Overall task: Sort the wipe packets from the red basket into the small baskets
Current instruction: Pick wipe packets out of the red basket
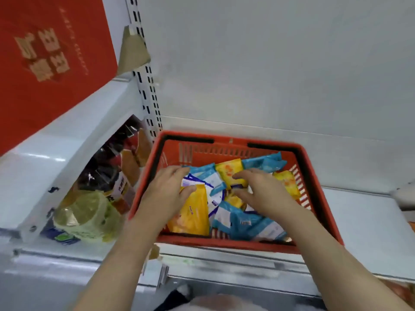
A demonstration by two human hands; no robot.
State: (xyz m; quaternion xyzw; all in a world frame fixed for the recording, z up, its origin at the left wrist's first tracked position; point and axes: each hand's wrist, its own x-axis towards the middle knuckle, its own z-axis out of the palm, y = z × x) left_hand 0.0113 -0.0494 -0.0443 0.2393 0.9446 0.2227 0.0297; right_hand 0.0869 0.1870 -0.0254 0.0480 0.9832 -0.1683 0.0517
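Head view: 2 hands down in the red basket (318, 176) among the wipe packets.

The left hand (167, 187) pinches the top edge of a yellow packet (193, 216), thumb on its upper corner; that packet's long axis runs back toward the wrist. The right hand (260, 189) lies spread over the pile with relaxed fingers, fingertips touching another yellow packet (229, 170) just ahead of it; no grip shows. Blue packets (251, 223) lie under and behind the right palm. No small baskets are visible, so the left hand looks nearer to lifting first.
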